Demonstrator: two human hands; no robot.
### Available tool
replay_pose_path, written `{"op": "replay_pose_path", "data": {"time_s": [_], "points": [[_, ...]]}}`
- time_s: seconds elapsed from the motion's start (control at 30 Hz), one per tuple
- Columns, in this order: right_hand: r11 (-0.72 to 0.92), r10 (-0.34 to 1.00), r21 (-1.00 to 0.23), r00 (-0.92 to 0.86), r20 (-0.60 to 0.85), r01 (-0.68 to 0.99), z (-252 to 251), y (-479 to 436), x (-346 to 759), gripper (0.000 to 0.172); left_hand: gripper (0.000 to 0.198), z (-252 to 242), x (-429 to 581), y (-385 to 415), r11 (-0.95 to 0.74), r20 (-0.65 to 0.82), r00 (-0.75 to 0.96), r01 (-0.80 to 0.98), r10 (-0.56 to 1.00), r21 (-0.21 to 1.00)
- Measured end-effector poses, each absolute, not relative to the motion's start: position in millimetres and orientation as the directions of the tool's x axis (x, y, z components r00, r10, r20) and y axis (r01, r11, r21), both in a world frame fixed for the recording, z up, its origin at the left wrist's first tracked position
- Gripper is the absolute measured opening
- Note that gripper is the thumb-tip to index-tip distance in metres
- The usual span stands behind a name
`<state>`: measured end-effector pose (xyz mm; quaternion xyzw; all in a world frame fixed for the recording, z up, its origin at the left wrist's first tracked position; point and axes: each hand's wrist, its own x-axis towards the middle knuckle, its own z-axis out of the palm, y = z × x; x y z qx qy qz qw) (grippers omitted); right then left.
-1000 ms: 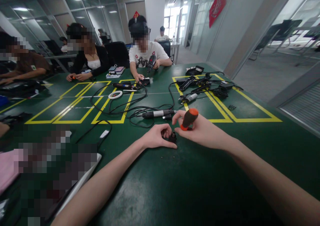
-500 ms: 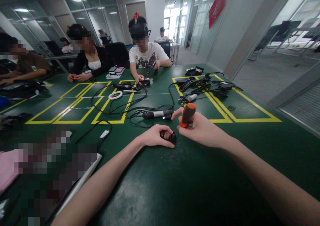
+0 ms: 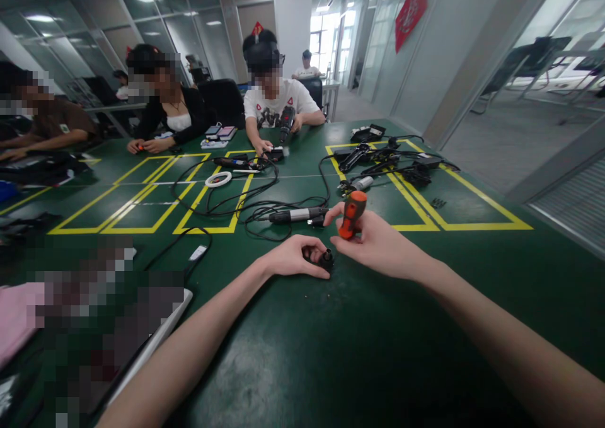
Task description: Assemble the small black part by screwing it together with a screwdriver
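Note:
My left hand (image 3: 288,258) rests on the green table (image 3: 359,346) with its fingers curled round a small black part (image 3: 326,260), holding it against the surface. My right hand (image 3: 373,242) is closed round a screwdriver with an orange and black handle (image 3: 351,214). The handle stands nearly upright just right of the black part, and the shaft below it is hidden by my fingers.
A black and silver electric tool (image 3: 299,215) with tangled cables lies just beyond my hands. More tools and chargers (image 3: 378,160) fill the yellow-taped box at the right. A white tape ring (image 3: 218,179) lies further left. Several people sit across the table; one holds a tool (image 3: 286,120).
The screwdriver handle has swung from leaning right to nearly upright, and my right hand has shifted slightly left and up. My left hand has stayed on the black part.

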<state>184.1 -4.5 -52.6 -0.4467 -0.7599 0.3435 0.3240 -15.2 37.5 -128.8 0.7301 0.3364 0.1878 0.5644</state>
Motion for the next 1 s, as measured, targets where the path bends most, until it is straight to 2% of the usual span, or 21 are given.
{"op": "replay_pose_path", "data": {"time_s": [0.13, 0.27, 0.4, 0.6, 0.87, 1.0], "points": [[0.359, 0.895, -0.815, -0.415, 0.164, 0.454, -55.2, -5.0, 184.6, 0.02, 0.039, -128.5, -15.8, 37.8, -0.149, -0.102, 0.71, 0.283, 0.697, 0.948], [0.326, 0.921, -0.799, -0.36, 0.148, 0.505, -56.1, -6.2, 183.7, 0.018, 0.037, -130.1, -16.1, 38.4, -0.146, -0.098, 0.714, 0.272, 0.694, 0.951], [0.349, 0.913, -0.796, -0.372, 0.169, 0.495, -53.4, -6.0, 183.6, 0.015, 0.039, -132.2, -16.0, 38.6, -0.151, -0.084, 0.719, 0.257, 0.69, 0.955], [0.368, 0.898, -0.814, -0.4, 0.185, 0.45, -52.4, -4.8, 183.5, 0.022, 0.039, -130.4, -15.8, 38.3, -0.146, -0.096, 0.712, 0.271, 0.695, 0.951], [0.381, 0.903, -0.788, -0.377, 0.205, 0.484, -53.6, -4.3, 182.7, 0.012, 0.039, -132.2, -15.0, 38.0, -0.134, -0.085, 0.714, 0.244, 0.695, 0.96], [0.394, 0.897, -0.782, -0.386, 0.215, 0.482, -54.0, -3.1, 183.1, 0.014, 0.042, -133.4, -14.7, 38.3, -0.136, -0.094, 0.709, 0.262, 0.699, 0.956]]}}
